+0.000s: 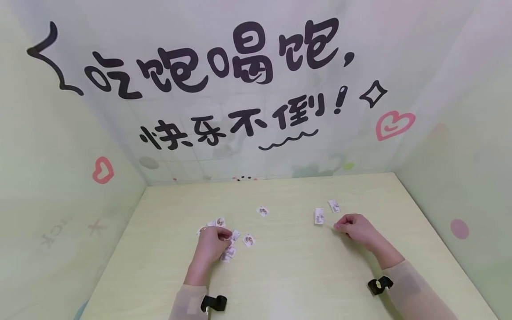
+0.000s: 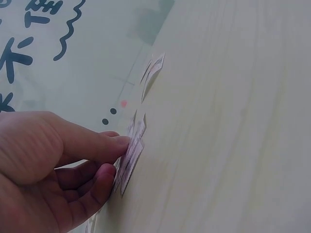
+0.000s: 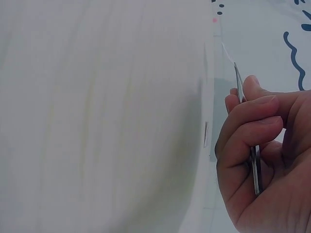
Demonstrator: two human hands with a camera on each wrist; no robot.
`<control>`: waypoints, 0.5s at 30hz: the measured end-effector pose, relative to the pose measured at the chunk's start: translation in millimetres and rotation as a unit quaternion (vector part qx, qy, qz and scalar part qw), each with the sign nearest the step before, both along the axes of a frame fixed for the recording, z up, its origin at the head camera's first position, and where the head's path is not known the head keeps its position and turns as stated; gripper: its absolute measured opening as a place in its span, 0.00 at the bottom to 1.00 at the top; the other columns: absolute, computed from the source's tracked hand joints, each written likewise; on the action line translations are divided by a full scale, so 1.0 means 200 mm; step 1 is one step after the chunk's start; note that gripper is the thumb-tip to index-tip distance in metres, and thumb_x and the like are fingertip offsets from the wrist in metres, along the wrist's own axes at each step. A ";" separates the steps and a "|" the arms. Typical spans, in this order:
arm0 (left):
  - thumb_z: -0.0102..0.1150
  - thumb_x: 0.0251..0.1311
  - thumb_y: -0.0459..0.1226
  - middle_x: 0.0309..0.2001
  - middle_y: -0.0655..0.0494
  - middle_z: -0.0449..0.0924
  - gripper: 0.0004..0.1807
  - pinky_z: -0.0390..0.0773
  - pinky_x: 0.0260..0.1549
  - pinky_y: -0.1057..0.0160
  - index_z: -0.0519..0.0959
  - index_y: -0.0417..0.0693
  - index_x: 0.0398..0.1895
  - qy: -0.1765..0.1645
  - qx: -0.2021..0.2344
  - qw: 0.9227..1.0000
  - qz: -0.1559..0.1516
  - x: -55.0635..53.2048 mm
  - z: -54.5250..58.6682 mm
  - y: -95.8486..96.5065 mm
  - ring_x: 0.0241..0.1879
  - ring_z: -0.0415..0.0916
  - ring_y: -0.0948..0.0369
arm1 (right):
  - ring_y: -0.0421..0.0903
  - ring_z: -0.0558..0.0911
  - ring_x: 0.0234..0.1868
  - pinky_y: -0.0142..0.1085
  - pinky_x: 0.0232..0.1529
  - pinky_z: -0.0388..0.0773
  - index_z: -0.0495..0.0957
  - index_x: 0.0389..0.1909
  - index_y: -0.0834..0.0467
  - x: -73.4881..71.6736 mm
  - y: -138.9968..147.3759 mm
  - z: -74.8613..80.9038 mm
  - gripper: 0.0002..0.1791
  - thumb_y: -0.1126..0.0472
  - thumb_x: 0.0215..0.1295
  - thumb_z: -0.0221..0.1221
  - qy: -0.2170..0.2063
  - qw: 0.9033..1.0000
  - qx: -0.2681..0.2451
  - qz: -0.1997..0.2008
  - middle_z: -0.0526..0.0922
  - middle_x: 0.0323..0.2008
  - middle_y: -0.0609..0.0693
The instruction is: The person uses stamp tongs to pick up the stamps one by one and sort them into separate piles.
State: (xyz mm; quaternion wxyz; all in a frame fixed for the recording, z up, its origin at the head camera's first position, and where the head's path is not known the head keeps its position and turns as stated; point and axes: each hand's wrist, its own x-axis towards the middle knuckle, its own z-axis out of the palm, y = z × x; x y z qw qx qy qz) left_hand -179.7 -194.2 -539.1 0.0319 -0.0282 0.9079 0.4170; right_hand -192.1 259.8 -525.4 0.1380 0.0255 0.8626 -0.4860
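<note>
Grasping tweezers with right fingers, nearer to card just leftward, long axis fore-and-aft; touching clustered cards with left fingers, unable to tell whether pinching.

Pale table; back wall, black lettering; purple dot, right wall.

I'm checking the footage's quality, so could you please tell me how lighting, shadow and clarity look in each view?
Head: pale glare on the table near the bottom edge, print on the cards too small to read; left wrist: dull, flat light, the left hand fairly clear; right wrist: a broad, soft-edged shadow on the washed-out table, the metal tweezers showing a slight sheen.
</note>
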 end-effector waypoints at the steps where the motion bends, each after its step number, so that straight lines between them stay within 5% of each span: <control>1: 0.72 0.57 0.22 0.35 0.53 0.85 0.10 0.83 0.39 0.58 0.89 0.38 0.41 0.001 0.000 1.000 0.000 0.00 0.00 0.00 0.36 0.80 0.58 | 0.46 0.72 0.28 0.36 0.29 0.69 0.81 0.41 0.65 0.00 0.00 0.00 0.09 0.61 0.74 0.65 0.000 1.000 0.001 -0.001 0.75 0.27 0.51; 15: 0.73 0.56 0.22 0.35 0.52 0.86 0.10 0.83 0.38 0.59 0.89 0.37 0.41 0.011 0.003 1.000 -0.002 0.00 0.01 -0.01 0.35 0.81 0.58 | 0.45 0.71 0.28 0.36 0.29 0.69 0.82 0.40 0.67 -0.01 0.10 0.00 0.09 0.62 0.74 0.64 0.016 1.000 0.010 -0.009 0.74 0.25 0.48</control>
